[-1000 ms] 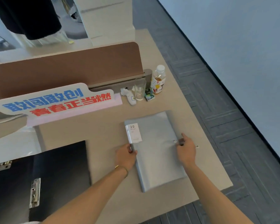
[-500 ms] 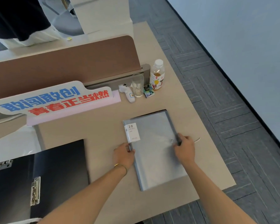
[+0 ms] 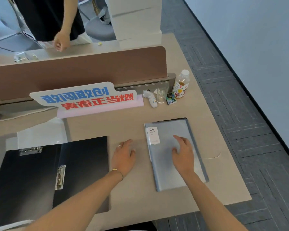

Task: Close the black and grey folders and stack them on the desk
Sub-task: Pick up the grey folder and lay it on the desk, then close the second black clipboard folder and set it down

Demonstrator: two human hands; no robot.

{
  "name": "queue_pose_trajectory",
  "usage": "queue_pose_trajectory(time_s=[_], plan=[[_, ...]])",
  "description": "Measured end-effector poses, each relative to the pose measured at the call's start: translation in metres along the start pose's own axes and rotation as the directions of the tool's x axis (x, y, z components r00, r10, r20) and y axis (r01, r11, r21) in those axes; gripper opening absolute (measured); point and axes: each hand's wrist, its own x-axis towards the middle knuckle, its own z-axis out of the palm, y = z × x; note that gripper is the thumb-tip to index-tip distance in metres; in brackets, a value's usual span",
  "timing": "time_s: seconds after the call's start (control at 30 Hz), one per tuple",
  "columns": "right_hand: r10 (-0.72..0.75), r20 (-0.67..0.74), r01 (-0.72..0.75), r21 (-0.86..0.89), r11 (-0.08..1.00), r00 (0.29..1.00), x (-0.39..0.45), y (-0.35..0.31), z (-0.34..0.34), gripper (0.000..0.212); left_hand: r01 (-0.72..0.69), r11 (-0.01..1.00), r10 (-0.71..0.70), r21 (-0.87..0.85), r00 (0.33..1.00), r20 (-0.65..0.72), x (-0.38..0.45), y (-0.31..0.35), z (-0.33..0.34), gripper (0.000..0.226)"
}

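The grey folder (image 3: 167, 167) lies closed and flat on the desk (image 3: 128, 194) at the right, a white label on its top left corner. My right hand (image 3: 183, 152) rests on its cover, fingers spread, holding nothing. My left hand (image 3: 123, 155) hovers over bare desk between the two folders, fingers loosely apart and empty. The black folder (image 3: 32, 177) lies open at the left, with metal clips showing inside near its top and along its spine.
A sign with blue and red characters (image 3: 87, 97) stands behind the folders. A bottle (image 3: 181, 84), a glass (image 3: 162, 93), a small box and a white device sit at the back right. A brown divider (image 3: 90, 69) crosses the desk. Another person stands beyond it.
Both hands have left the grey folder's edges. My right hand now lies flat on its cover, and my left hand has moved left off it toward the black folder.
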Motion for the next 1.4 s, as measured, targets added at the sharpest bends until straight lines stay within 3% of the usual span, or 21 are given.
queue_pose_trajectory(time_s=[0.37,0.6,1.03,1.23,1.4], plan=[[-0.262,0.227,0.248,0.089,0.965,0.938,-0.049,-0.137,0.086,0.060,0.103,0.985,-0.137,-0.138,0.956,-0.260,-0.043,-0.090,-0.095,0.044],[-0.342,0.344,0.337,0.076,0.938,0.874,-0.084,-0.204,0.150,0.056,0.215,0.959,-0.267,-0.182,0.903,-0.338,-0.072,-0.172,-0.158,0.042],[-0.268,0.573,0.344,-0.025,0.939,0.774,-0.148,-0.283,0.268,0.060,0.450,0.882,-0.469,-0.137,0.818,-0.334,-0.108,-0.330,-0.225,0.044],[-0.164,0.715,0.370,-0.141,0.918,0.679,-0.167,-0.298,0.321,0.063,0.523,0.848,-0.521,-0.084,0.794,-0.313,-0.108,-0.382,-0.256,0.046],[-0.052,0.742,0.374,-0.275,0.886,0.669,-0.175,-0.297,0.344,0.065,0.574,0.811,-0.582,-0.109,0.775,-0.247,-0.099,-0.408,-0.272,0.050]])
